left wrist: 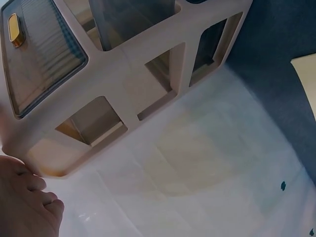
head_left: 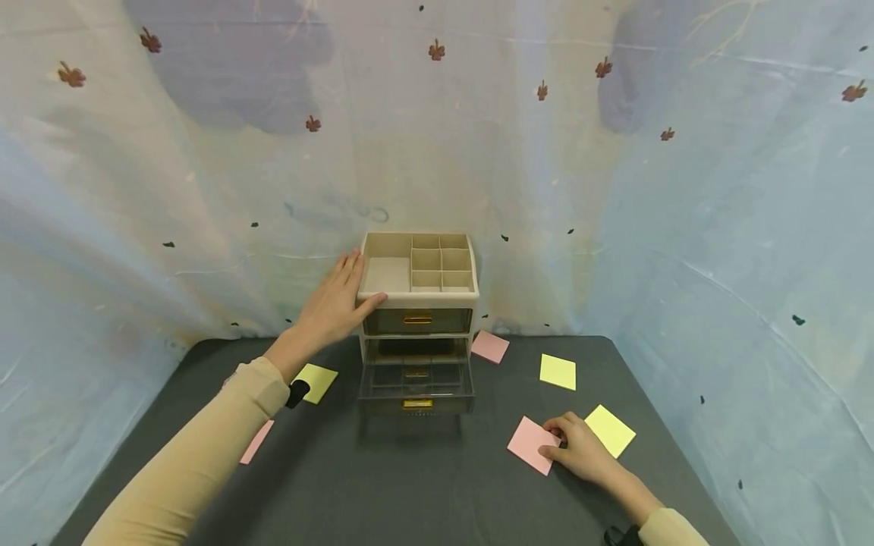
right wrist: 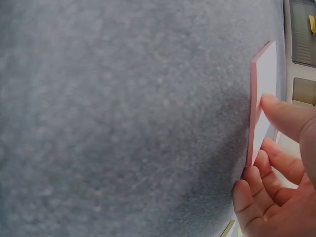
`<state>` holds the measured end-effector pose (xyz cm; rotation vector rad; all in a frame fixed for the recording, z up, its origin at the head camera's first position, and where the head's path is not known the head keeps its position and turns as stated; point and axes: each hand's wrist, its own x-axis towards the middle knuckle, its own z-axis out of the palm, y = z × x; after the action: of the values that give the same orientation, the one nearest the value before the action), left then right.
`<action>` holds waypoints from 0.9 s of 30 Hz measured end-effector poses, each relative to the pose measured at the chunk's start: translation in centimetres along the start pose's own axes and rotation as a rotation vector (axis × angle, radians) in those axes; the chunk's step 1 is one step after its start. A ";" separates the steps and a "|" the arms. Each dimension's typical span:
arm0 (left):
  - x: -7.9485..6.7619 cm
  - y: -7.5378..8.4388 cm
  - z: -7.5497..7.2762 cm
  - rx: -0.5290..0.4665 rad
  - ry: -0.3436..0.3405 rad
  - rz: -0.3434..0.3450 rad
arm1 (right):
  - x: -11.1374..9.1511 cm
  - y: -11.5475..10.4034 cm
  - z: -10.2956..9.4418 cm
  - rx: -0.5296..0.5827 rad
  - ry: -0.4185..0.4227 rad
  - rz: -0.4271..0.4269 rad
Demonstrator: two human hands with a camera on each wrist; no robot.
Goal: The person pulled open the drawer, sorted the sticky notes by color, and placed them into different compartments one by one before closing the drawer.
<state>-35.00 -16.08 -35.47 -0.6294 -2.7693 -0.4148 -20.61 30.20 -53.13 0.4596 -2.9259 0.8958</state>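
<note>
A cream desktop drawer organizer (head_left: 418,300) stands at the back of the dark table, its top divided into compartments. Its lower clear drawer (head_left: 417,390) with a gold handle is pulled out; the drawer above it is closed. My left hand (head_left: 334,299) rests against the organizer's upper left side, fingers extended along it and thumb on the front edge. At the front right, my right hand (head_left: 579,449) pinches a pink sticky note pad (head_left: 531,444) by its right corner. In the right wrist view, the thumb lies on the pad's face (right wrist: 264,79) and the fingers are at its lower edge.
Another pink pad (head_left: 490,346) lies just right of the organizer. Yellow pads lie at the right, one farther back (head_left: 558,371) and one beside my right hand (head_left: 610,430). Left of the organizer are a yellow pad (head_left: 318,382) and a pink pad (head_left: 256,442), partly behind my left arm.
</note>
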 end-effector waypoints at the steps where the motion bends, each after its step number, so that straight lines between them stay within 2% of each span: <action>1: 0.0 0.0 0.0 0.005 -0.003 0.001 | 0.1 0.0 0.0 0.009 -0.002 -0.002; 4: 0.0 0.0 -0.1 0.013 -0.010 0.005 | 0.2 0.1 0.0 0.035 -0.011 0.004; 13: -0.2 0.5 -0.6 0.039 -0.029 -0.011 | 0.8 -0.1 0.0 0.069 -0.035 0.096; 21: -0.2 0.8 -1.2 0.055 -0.045 -0.023 | 0.6 -0.4 0.3 0.134 0.002 0.139; 27: -0.2 1.0 -1.1 0.081 -0.061 -0.019 | 0.1 -1.0 0.7 0.169 0.061 0.177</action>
<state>-34.12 -15.70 -34.29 -0.6070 -2.8351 -0.2902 -20.35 29.03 -53.14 0.1784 -2.8826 1.1619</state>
